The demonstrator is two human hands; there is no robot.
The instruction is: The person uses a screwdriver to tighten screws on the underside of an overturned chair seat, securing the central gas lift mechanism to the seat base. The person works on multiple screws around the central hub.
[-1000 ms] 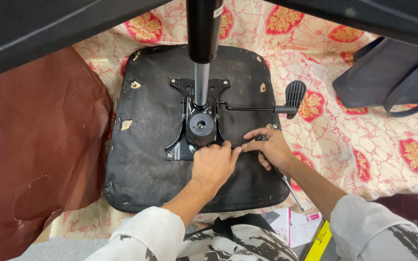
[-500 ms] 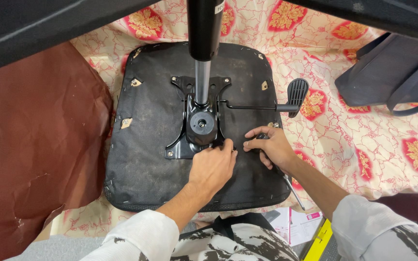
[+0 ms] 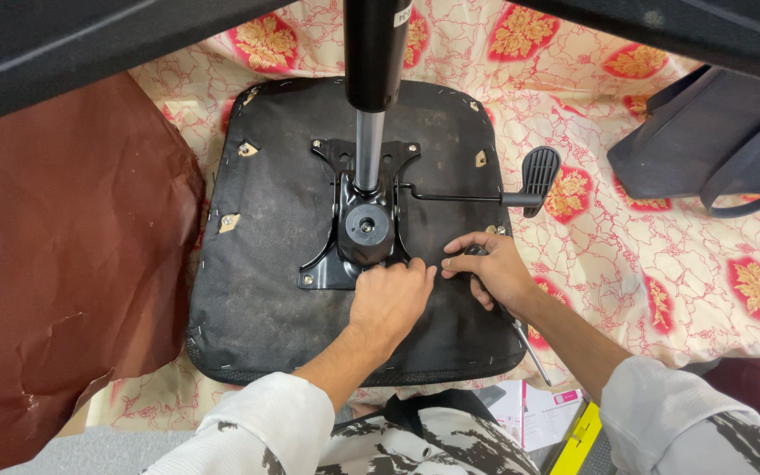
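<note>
While flat on the seat underside [image 3: 266, 264], left hand [image 3: 389, 295], fingers together; right hand [image 3: 485, 268], fingers pinching a tool [image 3: 521, 339].

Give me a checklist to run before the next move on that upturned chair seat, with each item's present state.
1. Seat base lies flat, underside up, on the patterned cloth: ok.
2. Left hand sits at the lower right corner of the black metal mounting plate: ok.
3. Right hand grips a tool whose metal shaft runs out behind the wrist: ok.
4. Tool tip seated on a fastener: cannot tell, the hands hide it.
5. Gas cylinder stands upright in the plate: ok.
6. Lever paddle lies apart from both hands: ok.
</note>
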